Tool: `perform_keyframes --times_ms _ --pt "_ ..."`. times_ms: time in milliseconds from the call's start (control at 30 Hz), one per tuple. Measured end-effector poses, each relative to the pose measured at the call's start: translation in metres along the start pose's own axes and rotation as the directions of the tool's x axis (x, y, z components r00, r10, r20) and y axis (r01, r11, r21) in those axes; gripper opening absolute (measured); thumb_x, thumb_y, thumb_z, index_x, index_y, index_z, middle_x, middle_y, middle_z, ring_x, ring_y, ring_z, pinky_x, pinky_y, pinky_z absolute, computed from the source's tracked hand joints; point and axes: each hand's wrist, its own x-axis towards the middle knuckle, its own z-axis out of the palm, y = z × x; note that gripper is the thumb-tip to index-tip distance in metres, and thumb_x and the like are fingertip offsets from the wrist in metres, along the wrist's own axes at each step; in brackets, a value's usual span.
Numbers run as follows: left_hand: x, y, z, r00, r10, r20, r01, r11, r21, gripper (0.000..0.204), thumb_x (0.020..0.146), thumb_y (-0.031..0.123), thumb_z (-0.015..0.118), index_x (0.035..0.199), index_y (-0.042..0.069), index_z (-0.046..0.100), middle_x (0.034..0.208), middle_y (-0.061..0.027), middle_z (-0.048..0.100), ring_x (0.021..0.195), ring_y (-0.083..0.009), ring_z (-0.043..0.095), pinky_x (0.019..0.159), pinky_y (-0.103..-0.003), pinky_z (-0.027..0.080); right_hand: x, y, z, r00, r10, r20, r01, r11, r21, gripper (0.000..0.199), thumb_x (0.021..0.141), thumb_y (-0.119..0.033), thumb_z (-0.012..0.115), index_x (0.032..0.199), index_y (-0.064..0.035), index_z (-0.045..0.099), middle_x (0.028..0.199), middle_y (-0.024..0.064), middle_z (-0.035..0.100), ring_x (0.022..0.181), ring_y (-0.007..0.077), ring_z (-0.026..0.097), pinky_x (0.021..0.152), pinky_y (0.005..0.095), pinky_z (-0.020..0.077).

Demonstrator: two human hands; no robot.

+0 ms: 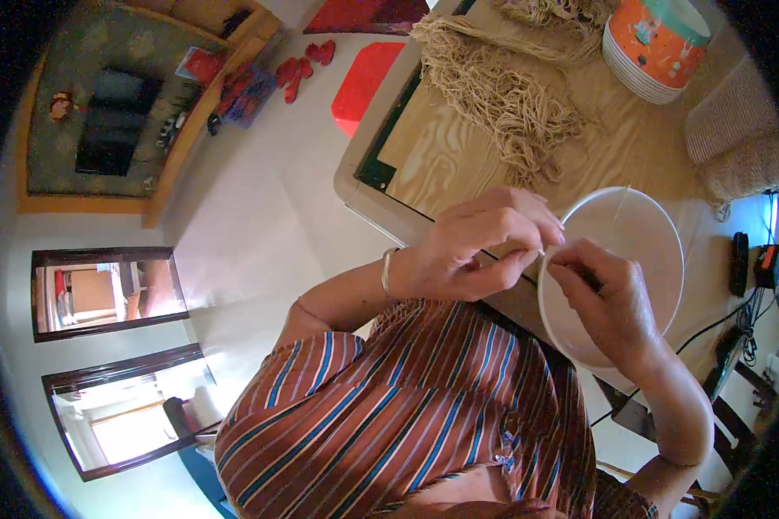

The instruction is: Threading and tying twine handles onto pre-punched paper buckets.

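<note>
Both of my hands are raised close together near the table's edge, fingertips almost meeting. My left hand (485, 242), with a bangle (389, 273) at its wrist, has thumb and fingers pinched together. A tiny pale bit shows at its fingertips, too small to name. My right hand (610, 294) is also closed in a pinch, its fingers curled inward; whatever they hold is hidden. Below and behind the right hand stands a round white tub (666, 251), its rim facing up. A thin strand shows near its far rim. Beyond the hands lies a heap of tan yarn (519, 104).
A stack of orange-and-green printed tubs (653, 52) stands at the far right of the wooden table (441, 147). Beside it are a beige ribbed textile (740, 130) and black cables (749, 324). A red stool (368, 82) and red slippers (294, 73) are on the floor.
</note>
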Motion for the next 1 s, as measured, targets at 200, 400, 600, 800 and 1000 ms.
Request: perform_keyframes --times_ms 200,400,600,800,1000 --pt "0.017 -0.007 -0.007 0.993 0.091 0.077 -0.101 0.986 0.136 0.024 0.078 -0.007 0.060 0.097 0.007 0.057 0.095 -0.0075 0.065 0.095 -0.0249 0.064 0.098 -0.048 0.042 0.000 0.001 0.004 1.000 0.003 -0.006 -0.003 1.000 -0.004 0.011 0.089 -0.010 0.060 0.094 -0.0004 0.062 0.079 0.0183 0.065 0.068 0.0263 0.065 0.063 0.0362 0.0505" --pt "0.033 -0.014 -0.010 0.974 0.108 0.201 -0.148 0.970 0.194 0.012 0.082 0.004 0.065 0.092 0.007 0.061 0.088 -0.0058 0.063 0.089 -0.0265 0.062 0.095 -0.044 0.044 -0.005 -0.003 0.009 0.990 -0.110 -0.093 0.098 0.987 -0.127 0.010 0.088 -0.008 0.059 0.095 -0.0012 0.060 0.080 0.0173 0.064 0.069 0.0354 0.064 0.063 0.0376 0.0504" --pt "0.046 -0.030 -0.006 0.951 0.258 0.170 -0.286 0.944 0.167 0.010 0.083 0.016 0.063 0.089 0.009 0.057 0.075 -0.0068 0.060 0.077 -0.0300 0.059 0.073 -0.041 0.047 -0.012 -0.004 0.015 0.905 -0.413 -0.101 0.288 0.770 -0.570 0.016 0.084 -0.006 0.061 0.099 -0.0042 0.056 0.079 0.0137 0.057 0.066 0.0338 0.059 0.059 0.0411 0.0489" --pt "0.054 -0.045 -0.003 0.907 0.338 0.249 -0.386 0.906 0.176 0.013 0.087 0.021 0.062 0.093 0.010 0.061 0.080 -0.0068 0.060 0.079 -0.0290 0.060 0.075 -0.039 0.048 -0.013 -0.003 0.019 0.865 -0.500 -0.050 0.311 0.610 -0.729 0.045 0.073 -0.002 0.059 0.117 -0.0007 0.054 0.085 0.0123 0.056 0.072 0.0282 0.060 0.058 0.0380 0.0502" --pt "0.062 -0.050 -0.003 0.914 0.232 0.332 -0.282 0.953 0.111 0.015 0.090 0.024 0.059 0.089 0.009 0.061 0.080 -0.0073 0.062 0.078 -0.0285 0.061 0.074 -0.037 0.048 -0.016 -0.003 0.022 0.907 -0.420 -0.004 0.185 0.407 -0.895 0.055 0.071 -0.008 0.059 0.126 -0.0010 0.051 0.094 0.0104 0.059 0.078 0.0242 0.061 0.057 0.0360 0.0505"
